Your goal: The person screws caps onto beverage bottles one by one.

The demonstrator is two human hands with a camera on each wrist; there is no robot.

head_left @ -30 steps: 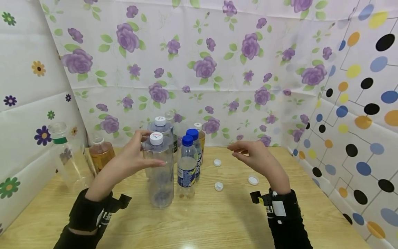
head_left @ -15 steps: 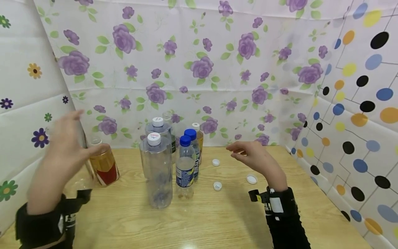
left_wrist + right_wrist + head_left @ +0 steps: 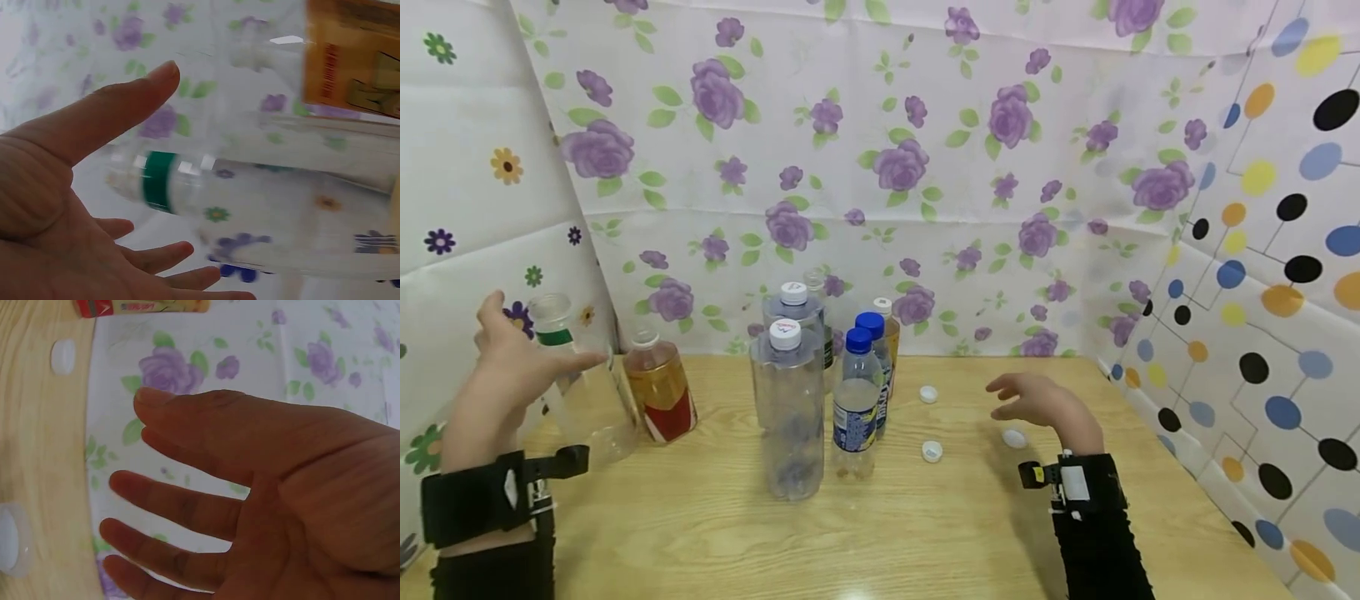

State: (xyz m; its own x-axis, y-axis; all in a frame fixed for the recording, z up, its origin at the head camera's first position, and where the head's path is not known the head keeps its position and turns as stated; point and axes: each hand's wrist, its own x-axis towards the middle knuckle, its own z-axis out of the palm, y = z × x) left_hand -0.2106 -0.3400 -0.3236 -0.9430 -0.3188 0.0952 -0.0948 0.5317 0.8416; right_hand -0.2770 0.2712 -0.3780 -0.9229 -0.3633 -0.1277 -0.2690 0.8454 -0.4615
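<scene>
My left hand (image 3: 527, 350) is open at the far left, spread round the neck of an uncapped clear bottle with a green ring (image 3: 576, 400). In the left wrist view the thumb and fingers (image 3: 94, 119) stand apart from that bottle (image 3: 262, 194) without closing on it. My right hand (image 3: 1002, 401) hovers open, fingers relaxed, just above a white cap (image 3: 1014, 438) on the wooden table (image 3: 880, 533). The right wrist view shows the open palm (image 3: 128, 444) holding nothing, with two white caps (image 3: 64, 355) on the table beside it.
An amber bottle with a red label (image 3: 660, 392) stands next to the green-ring bottle. A cluster of capped bottles fills the middle: two large clear ones (image 3: 787, 417) and two blue-capped ones (image 3: 853, 408). Two more loose white caps (image 3: 932, 451) lie right of them. Patterned walls enclose three sides.
My left hand let go of the large clear bottle and swung left to the green-ring bottle. My right hand dropped lower and a little right, over the white cap.
</scene>
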